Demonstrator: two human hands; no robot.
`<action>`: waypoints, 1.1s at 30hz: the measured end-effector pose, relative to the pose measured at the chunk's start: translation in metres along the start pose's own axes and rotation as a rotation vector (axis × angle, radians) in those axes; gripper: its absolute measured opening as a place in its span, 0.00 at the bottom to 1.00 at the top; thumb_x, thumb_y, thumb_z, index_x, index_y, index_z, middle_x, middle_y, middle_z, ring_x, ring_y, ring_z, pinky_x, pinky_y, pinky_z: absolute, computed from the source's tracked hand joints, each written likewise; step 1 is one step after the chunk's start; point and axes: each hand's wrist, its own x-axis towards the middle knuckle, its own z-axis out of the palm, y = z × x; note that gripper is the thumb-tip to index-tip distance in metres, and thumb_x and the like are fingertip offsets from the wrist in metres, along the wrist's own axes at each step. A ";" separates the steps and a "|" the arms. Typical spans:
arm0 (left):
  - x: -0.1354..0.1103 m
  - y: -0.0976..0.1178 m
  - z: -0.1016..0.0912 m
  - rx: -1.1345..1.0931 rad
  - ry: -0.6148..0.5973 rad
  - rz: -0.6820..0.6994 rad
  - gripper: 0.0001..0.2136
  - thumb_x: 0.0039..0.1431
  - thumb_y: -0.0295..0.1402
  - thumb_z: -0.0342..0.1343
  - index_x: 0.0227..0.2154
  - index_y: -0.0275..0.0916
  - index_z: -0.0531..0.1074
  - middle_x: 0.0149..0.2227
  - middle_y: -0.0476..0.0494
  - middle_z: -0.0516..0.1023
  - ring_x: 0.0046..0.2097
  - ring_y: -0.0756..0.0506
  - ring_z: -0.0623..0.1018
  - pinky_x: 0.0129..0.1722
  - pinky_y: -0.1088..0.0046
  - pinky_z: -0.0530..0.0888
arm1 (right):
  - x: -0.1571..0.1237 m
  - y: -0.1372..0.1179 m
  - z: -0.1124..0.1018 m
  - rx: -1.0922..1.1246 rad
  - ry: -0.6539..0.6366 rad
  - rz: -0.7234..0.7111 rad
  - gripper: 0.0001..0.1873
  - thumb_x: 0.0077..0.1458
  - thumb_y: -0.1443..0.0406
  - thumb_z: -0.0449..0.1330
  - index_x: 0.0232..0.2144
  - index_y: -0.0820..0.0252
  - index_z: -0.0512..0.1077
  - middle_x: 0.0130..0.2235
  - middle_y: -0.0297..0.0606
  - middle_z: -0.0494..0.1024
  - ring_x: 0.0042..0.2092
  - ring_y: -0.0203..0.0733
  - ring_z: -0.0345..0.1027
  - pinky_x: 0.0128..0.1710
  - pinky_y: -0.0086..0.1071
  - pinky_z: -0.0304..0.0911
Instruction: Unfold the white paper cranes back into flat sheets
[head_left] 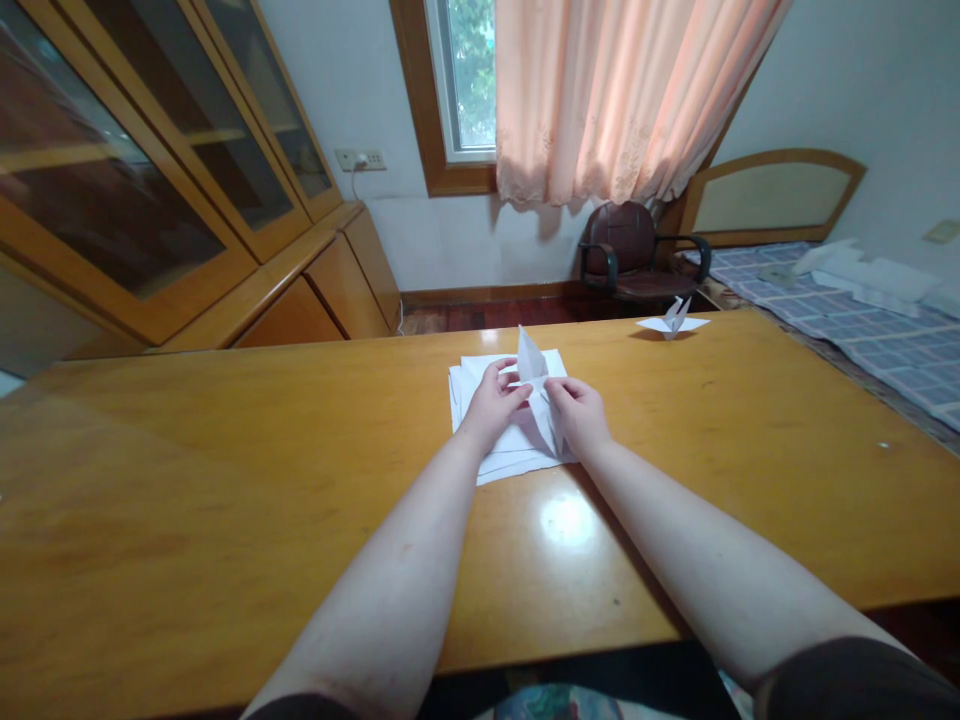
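**On the wooden table: both hands pinch a half-folded paper**

At the middle of the long wooden table (pixel 225 480), the left hand (pixel 491 402) and the right hand (pixel 583 414) meet over a folded paper piece (pixel 533 372). Each hand has its fingers closed on the piece, thumb against fingertips, left from one side and right from the other. One pointed flap stands upright between the hands, and a second point hangs down by the right hand. The piece sits just above a loose stack of white sheets (pixel 514 455), which lies flat on the tabletop under both wrists.

Farther back on the table, towards the right and well apart from the hands, rests a finished paper crane (pixel 673 322) with its wings spread.

Along the left wall runs a wooden cabinet (pixel 300 290) with glass doors (pixel 150 190). Shelves show behind the glass, but reflections hide whatever stands on them. The lower doors are shut.

Beyond the table stands a dark armchair (pixel 630 250) under a peach curtain (pixel 615 90). A bed (pixel 877 330) with a checked cover lies to the right.
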 end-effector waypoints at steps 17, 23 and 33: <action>0.000 0.001 -0.001 0.151 0.064 0.044 0.13 0.51 0.31 0.57 0.42 0.38 0.68 0.41 0.43 0.73 0.35 0.50 0.75 0.36 0.72 0.73 | 0.003 0.016 0.004 0.105 -0.003 -0.088 0.25 0.43 0.60 0.65 0.45 0.55 0.67 0.38 0.36 0.73 0.32 0.35 0.67 0.34 0.32 0.64; -0.008 0.009 0.005 0.073 -0.076 -0.010 0.25 0.46 0.27 0.61 0.48 0.42 0.62 0.52 0.39 0.67 0.36 0.52 0.75 0.34 0.74 0.73 | 0.004 0.010 0.000 0.080 0.104 -0.036 0.13 0.45 0.58 0.63 0.34 0.59 0.72 0.29 0.34 0.73 0.28 0.35 0.64 0.29 0.30 0.61; -0.009 0.005 0.005 0.123 -0.189 -0.145 0.11 0.49 0.35 0.59 0.33 0.37 0.68 0.32 0.48 0.70 0.30 0.52 0.72 0.29 0.76 0.71 | 0.005 0.010 -0.004 0.042 0.198 -0.016 0.17 0.45 0.56 0.62 0.37 0.61 0.75 0.28 0.37 0.75 0.28 0.37 0.64 0.29 0.32 0.61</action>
